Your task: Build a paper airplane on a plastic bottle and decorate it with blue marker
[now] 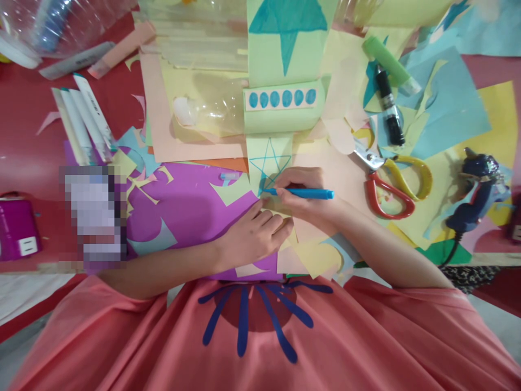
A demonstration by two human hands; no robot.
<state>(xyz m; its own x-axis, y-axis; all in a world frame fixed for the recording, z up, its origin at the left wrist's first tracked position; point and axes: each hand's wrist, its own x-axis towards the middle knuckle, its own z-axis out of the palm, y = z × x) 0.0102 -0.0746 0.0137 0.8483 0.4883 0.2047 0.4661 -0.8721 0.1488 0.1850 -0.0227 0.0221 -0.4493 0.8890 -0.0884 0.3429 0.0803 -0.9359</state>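
Observation:
My right hand (300, 187) grips a blue marker (315, 194), its tip on a light green paper strip (256, 149). A five-pointed star outline (269, 157) is drawn there in blue, and its lower left point is coloured in. Just below, my left hand (257, 231) lies on the paper with fingers loosely bent, its fingertips by the strip's lower edge. A small light blue cap (230, 176) rests left of the strip. Further up, the green paper lies over a clear plastic bottle (214, 108) and carries a pink label (281, 99) with several blue dots.
Red-and-yellow-handled scissors (378, 163) lie right, near a black marker (389, 106) and a green one (388, 62). A dark blue corded tool (474, 190) sits far right. Left are several white markers (85, 117), a blurred phone-like object (95, 217) and purple paper (183, 195) with scraps.

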